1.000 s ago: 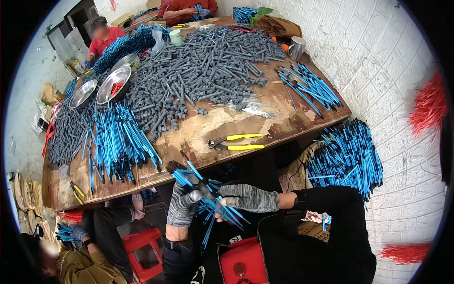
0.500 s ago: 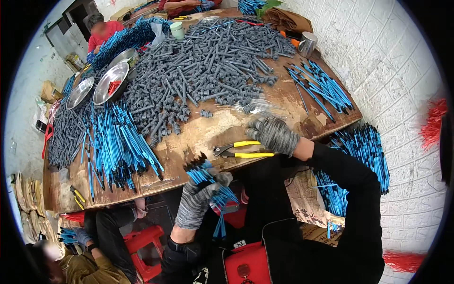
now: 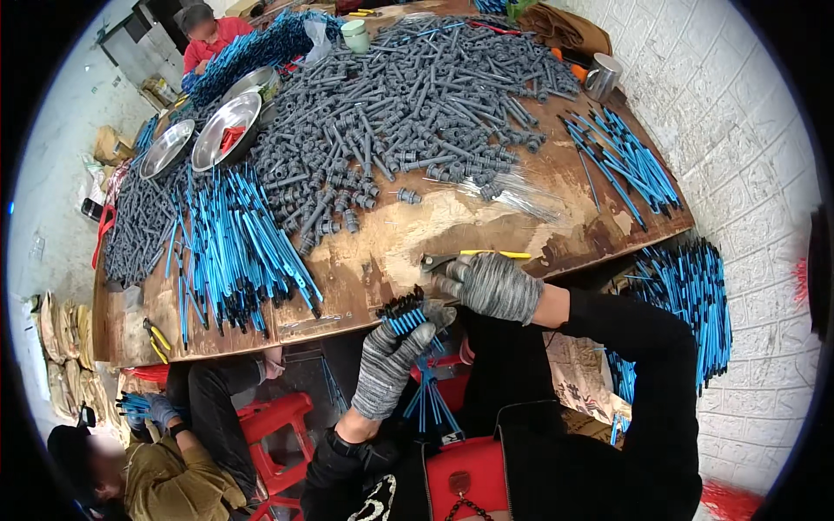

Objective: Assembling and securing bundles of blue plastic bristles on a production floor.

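Note:
My left hand (image 3: 388, 360), in a grey knitted glove, is closed around a bundle of thin blue rods with black tips (image 3: 434, 401). The black ends point up at the table edge, and the blue lengths fan out below the fist. Close by on the right, my gloved right hand (image 3: 497, 288) hovers at the table's front edge with its fingers drawn together near the bundle's tips. Whatever it pinches, if anything, is too small to make out. Behind it, pliers with yellow handles (image 3: 508, 254) lie on the wooden table, partly covered by the hand.
A big heap of grey ribbed plastic plugs (image 3: 408, 113) covers the table's middle. Loose thin wires (image 3: 521, 198) lie before it. Blue rods are piled left (image 3: 234, 252) and right (image 3: 625, 165). Metal bowls (image 3: 228, 130) stand far left. A co-worker (image 3: 165, 460) sits at lower left.
My right hand has come leftward from beside the pliers' handles to close by my left hand. The left hand still grips the rods, their black tips now more upright. The whole view has shifted slightly.

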`<state>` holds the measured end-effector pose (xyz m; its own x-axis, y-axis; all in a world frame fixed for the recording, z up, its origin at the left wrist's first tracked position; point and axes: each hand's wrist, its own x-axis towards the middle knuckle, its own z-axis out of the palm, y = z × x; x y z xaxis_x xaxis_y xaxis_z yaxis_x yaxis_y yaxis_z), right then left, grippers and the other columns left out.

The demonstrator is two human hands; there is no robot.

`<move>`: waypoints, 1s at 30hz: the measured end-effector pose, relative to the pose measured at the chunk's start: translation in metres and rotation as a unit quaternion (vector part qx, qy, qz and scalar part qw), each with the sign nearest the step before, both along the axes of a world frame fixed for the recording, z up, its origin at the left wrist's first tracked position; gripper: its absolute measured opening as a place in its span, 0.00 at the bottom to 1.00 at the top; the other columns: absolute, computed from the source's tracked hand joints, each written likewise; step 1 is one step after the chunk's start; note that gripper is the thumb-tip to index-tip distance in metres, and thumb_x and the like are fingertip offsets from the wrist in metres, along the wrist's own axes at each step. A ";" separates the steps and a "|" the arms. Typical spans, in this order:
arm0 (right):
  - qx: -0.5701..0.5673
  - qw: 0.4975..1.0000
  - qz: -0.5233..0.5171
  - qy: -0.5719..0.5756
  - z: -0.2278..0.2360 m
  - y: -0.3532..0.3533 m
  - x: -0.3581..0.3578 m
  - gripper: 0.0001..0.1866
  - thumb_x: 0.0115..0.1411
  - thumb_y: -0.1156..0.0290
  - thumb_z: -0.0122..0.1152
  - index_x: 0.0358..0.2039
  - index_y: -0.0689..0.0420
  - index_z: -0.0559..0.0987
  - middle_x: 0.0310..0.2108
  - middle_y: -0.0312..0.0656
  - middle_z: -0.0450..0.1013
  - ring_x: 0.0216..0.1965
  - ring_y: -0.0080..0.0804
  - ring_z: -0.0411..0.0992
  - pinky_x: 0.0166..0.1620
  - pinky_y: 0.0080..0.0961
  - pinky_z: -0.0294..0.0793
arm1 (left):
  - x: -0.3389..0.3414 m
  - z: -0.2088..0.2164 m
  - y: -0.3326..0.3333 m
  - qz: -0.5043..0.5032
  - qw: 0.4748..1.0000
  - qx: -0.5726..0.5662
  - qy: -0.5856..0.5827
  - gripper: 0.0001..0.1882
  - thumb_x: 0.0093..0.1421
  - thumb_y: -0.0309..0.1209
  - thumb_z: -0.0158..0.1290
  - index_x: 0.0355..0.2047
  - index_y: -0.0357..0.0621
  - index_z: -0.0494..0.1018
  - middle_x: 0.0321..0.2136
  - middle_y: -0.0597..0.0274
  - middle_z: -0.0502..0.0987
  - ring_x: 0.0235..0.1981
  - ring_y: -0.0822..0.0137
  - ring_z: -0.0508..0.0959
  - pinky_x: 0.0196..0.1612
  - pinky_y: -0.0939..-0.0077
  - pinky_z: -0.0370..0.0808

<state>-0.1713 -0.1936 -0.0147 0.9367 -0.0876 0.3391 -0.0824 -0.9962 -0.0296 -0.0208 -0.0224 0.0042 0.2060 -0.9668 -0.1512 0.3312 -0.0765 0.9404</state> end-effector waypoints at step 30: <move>0.298 0.944 -0.134 -0.051 0.040 0.128 -0.034 0.21 0.51 0.78 0.54 0.48 0.52 0.75 0.27 0.40 0.68 0.26 0.36 0.70 0.28 0.25 0.72 | -0.025 -0.042 0.065 -0.075 0.992 0.055 0.080 0.16 0.59 0.32 0.53 0.46 0.40 0.71 0.38 0.62 0.77 0.39 0.73 0.75 0.44 0.79 0.73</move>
<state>-0.2054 -0.0656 0.0251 0.8193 -0.5197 0.2424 -0.2949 -0.7443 -0.5992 -0.0460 0.0430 -0.0382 0.0253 -0.9606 -0.2769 0.4534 -0.2359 0.8595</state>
